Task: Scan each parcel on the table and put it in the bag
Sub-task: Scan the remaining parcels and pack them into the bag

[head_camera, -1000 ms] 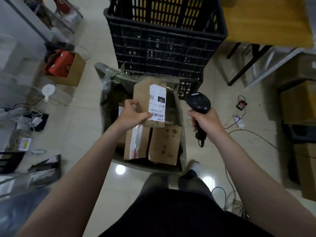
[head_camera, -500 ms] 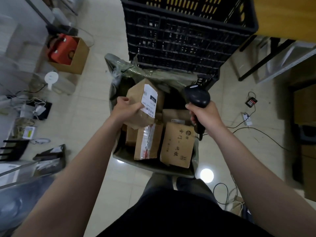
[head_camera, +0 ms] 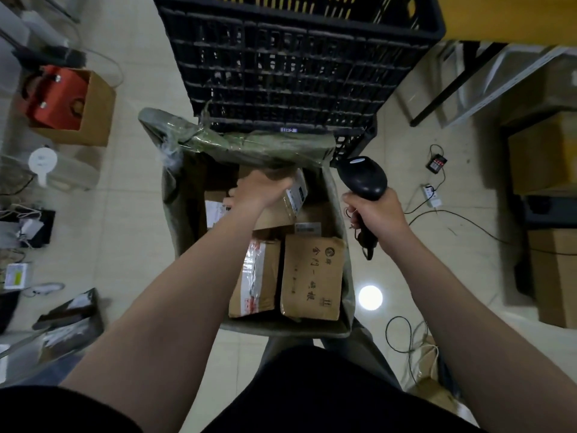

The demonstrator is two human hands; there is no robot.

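An open grey-green bag (head_camera: 178, 195) stands on the floor in front of me with several brown cardboard parcels inside. My left hand (head_camera: 259, 190) reaches down into the bag's far part and grips a brown parcel (head_camera: 281, 210) with a white label from above. Two parcels lie nearer me: a taped one (head_camera: 256, 276) and one with black writing (head_camera: 312, 276). To the right of the bag, my right hand (head_camera: 374, 214) holds a black barcode scanner (head_camera: 363, 178) by its handle, head pointing away.
A large black plastic crate (head_camera: 296, 57) stands right behind the bag. On the left floor sits a cardboard box with a red item (head_camera: 62, 101), plus cables and clutter. Cardboard boxes (head_camera: 543, 151) and cables lie at the right. A wooden table's edge (head_camera: 505, 17) is top right.
My left hand has lowered the labelled parcel from above the bag down into its far part. The scanner hand stayed beside the bag. The view has moved closer.
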